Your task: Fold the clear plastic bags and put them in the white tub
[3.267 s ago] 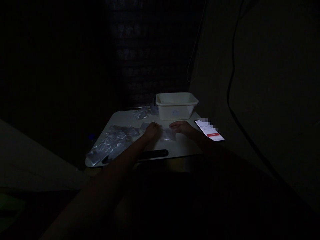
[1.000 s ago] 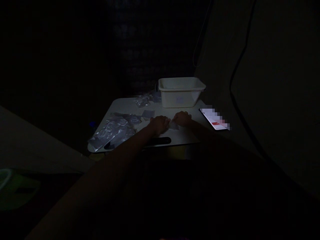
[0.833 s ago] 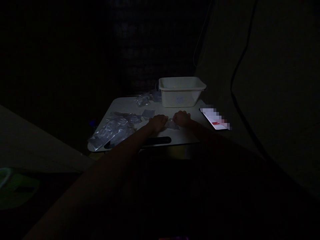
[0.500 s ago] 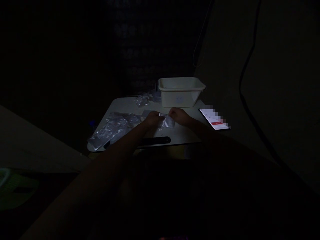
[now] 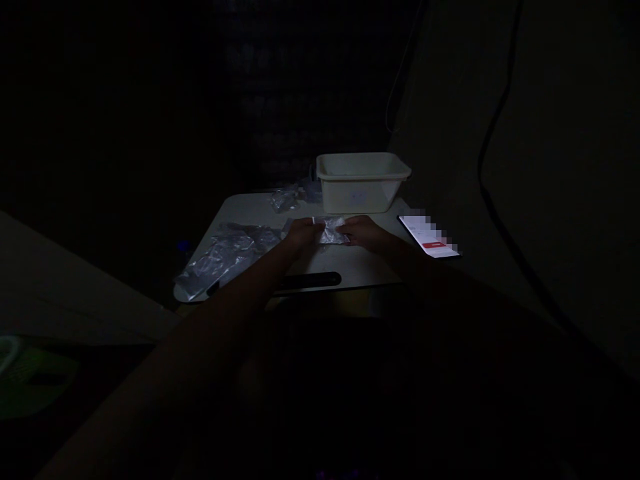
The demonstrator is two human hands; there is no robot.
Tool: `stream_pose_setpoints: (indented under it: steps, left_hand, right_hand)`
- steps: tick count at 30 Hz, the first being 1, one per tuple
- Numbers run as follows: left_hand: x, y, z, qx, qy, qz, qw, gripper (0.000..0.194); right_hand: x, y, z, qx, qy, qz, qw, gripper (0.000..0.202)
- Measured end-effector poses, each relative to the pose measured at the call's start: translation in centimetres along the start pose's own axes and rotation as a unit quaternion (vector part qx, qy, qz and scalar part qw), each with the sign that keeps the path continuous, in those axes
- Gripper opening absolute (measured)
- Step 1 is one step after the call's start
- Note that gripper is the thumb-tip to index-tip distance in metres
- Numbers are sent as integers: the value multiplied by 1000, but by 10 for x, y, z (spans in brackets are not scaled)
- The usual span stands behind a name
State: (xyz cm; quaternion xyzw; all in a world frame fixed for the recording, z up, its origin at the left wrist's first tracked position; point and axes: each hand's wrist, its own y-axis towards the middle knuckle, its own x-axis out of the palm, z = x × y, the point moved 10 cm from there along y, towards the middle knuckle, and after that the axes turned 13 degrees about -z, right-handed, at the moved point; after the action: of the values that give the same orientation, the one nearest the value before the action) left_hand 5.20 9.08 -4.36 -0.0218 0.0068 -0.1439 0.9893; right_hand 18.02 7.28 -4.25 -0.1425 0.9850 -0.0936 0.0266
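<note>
Between my two hands is a small clear plastic bag point(image 5: 332, 230), shiny and stretched out nearly flat above the white table point(image 5: 360, 267). My left hand point(image 5: 303, 235) grips its left edge, thumb on top. At the opposite edge my right hand point(image 5: 364, 231) pinches it, with the thumb pressed on the plastic. What the bag contains, if anything, is too dark to make out. To the left of my left hand lies a pile of crumpled clear plastic bags point(image 5: 227, 253).
A cream plastic tub point(image 5: 360, 193) stands at the table's back right. Left of it sits more crumpled plastic point(image 5: 285, 198). A lit phone point(image 5: 430, 237) lies at the right edge. The table has a dark slot point(image 5: 315, 280) near its front. The surroundings are very dark.
My right hand has shifted from the bag's upper corner to a pinch on its right edge. The bag, crumpled and drooping before, is now spread flatter between both hands.
</note>
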Motion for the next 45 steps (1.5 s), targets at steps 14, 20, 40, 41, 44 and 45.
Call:
stream_pose_setpoints:
  steps: [14, 20, 40, 41, 44, 45]
  left_hand:
    - [-3, -2, -2, -16, -18, 13, 1000, 15]
    - [-2, -1, -3, -8, -20, 7, 1000, 13]
    - [-52, 6, 41, 87, 109, 133, 981, 9]
    - [-59, 10, 46, 92, 127, 151, 976, 10]
    - [-71, 26, 58, 100, 157, 179, 966, 11]
    - [-72, 32, 63, 104, 158, 184, 965, 12]
  right_hand:
    - [-18, -4, -2, -5, -16, 46, 999, 11]
    - [-19, -5, -1, 1, -11, 42, 999, 12]
    - [-48, -11, -48, -137, -100, 66, 983, 15]
    - [-54, -12, -57, -146, -108, 75, 980, 14]
    - [-75, -14, -87, -160, -134, 122, 970, 15]
    - [-83, -13, -97, -164, -136, 145, 966, 15]
